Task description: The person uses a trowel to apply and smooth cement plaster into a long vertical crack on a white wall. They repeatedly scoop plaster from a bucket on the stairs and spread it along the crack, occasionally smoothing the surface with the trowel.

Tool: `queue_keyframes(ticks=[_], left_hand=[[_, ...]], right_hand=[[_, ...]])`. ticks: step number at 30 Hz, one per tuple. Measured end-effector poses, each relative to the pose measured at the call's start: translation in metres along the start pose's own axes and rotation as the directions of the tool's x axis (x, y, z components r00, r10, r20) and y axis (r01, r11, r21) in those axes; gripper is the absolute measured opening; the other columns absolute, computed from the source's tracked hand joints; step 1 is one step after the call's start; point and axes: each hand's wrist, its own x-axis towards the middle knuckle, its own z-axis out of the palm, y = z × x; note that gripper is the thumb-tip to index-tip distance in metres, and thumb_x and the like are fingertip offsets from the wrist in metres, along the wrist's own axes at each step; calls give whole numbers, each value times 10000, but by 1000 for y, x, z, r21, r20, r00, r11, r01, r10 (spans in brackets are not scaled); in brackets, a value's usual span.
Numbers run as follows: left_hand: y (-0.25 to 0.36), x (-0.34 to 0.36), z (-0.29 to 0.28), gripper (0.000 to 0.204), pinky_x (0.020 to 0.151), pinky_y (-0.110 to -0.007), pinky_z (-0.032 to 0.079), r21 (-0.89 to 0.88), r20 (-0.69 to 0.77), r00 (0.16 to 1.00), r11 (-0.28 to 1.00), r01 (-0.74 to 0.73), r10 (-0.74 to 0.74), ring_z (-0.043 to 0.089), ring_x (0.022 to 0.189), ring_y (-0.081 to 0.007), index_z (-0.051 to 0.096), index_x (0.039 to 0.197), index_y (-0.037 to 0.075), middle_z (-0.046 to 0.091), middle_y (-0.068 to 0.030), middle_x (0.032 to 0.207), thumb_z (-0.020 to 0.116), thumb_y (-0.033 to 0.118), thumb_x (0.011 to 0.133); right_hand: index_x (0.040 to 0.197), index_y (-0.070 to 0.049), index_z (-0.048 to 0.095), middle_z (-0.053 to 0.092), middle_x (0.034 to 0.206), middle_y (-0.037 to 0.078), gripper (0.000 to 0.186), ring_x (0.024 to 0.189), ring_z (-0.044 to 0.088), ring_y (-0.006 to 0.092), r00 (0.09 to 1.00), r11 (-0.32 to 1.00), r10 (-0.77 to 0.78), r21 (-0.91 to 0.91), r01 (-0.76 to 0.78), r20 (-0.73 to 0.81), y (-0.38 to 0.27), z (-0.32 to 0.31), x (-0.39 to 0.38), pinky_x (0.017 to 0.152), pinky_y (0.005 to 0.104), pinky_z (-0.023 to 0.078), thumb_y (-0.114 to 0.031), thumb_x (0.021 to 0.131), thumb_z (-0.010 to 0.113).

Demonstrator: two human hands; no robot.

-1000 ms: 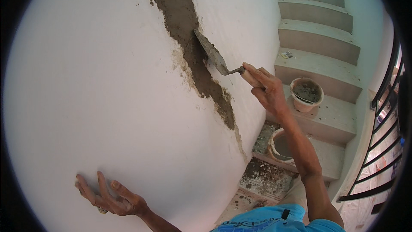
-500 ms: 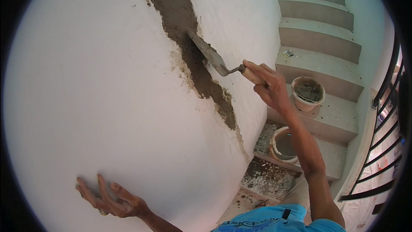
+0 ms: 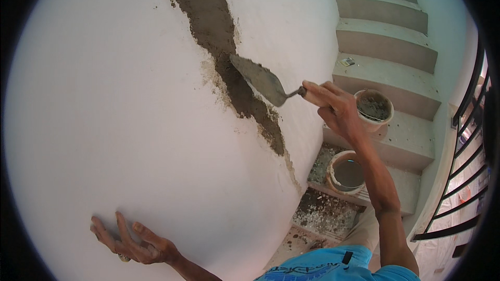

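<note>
And here's the pointing trowel (image 3: 262,80), just off the middle toward 12 o'clock, its blade tip aimed at 10 o'clock and lying over the dark mortar strip (image 3: 208,21); whether steel meets mortar, I can't tell! The right hand (image 3: 338,105), out at 3 o'clock, has its fingers wrapped snugly round the handle. Down between 7 and 8 o'clock there's the left hand (image 3: 138,239), fingers splayed wide at the white wall (image 3: 130,125), a chunky ring (image 3: 124,257) on one of them. What a ragged line that mortar makes, broad at 11 o'clock and thinning away toward 5! Over at 3 o'clock, just past the right wrist, a bucket of grey mix (image 3: 367,123) sits on a stair; a second bucket (image 3: 332,179), with greyish contents, stands at 4 o'clock, partly behind the forearm. Pale crumbs (image 3: 328,211) litter the step between 4 and 5, a small packet (image 3: 347,62) lies at 2, and black railings (image 3: 465,178) curve beyond 3.
</note>
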Motion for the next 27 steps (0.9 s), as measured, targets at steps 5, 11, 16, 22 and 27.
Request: queue_keyframes(ticks=[5, 11, 16, 22, 27], left_hand=[[-1, -1, -1, 322, 1157, -600, 335, 30, 17, 1000, 999, 13, -14, 348, 1434, -398, 675, 1152, -16, 453, -199, 1482, 476, 202, 1023], [-3, -3, 0, 323, 1156, -604, 336, 32, 17, 1000, 999, -5, 5, 341, 1435, -403, 680, 1153, -2, 452, -199, 1482, 478, 215, 1024], [0, -1, -1, 328, 1153, -608, 335, 18, 15, 1000, 1000, 20, -20, 338, 1437, -401, 682, 1153, -6, 450, -199, 1483, 475, 215, 1025], [-2, -2, -1, 330, 1150, -611, 339, 14, 17, 1000, 1000, 24, -24, 335, 1437, -403, 681, 1154, -9, 445, -199, 1485, 478, 218, 1027], [-4, -2, -1, 324, 1152, -615, 338, 12, 9, 1000, 1000, 4, -4, 338, 1435, -405, 685, 1144, -7, 447, -203, 1482, 478, 212, 1027]], right_hand=[[1335, -234, 621, 632, 876, 59, 746, 733, 628, 245, 998, 994, -62, -89, 62, 9, -2, 4, 20, 614, 380, 520, 66, 652, 595], [1343, -241, 609, 620, 865, 58, 744, 778, 640, 247, 978, 953, -166, -233, 193, 130, 5, -11, -5, 616, 386, 526, 69, 666, 603], [1314, -219, 638, 648, 905, 66, 718, 737, 645, 273, 998, 997, 17, -78, -13, 52, 2, -12, -8, 629, 393, 522, 73, 659, 594], [1300, -218, 652, 648, 896, 68, 732, 714, 634, 262, 999, 1000, 0, 19, 0, -43, 15, 4, 13, 632, 383, 519, 78, 634, 589], [1311, -222, 645, 642, 884, 63, 733, 713, 615, 265, 998, 996, -50, -74, 53, 49, 25, 3, 1, 637, 382, 518, 72, 642, 587]])
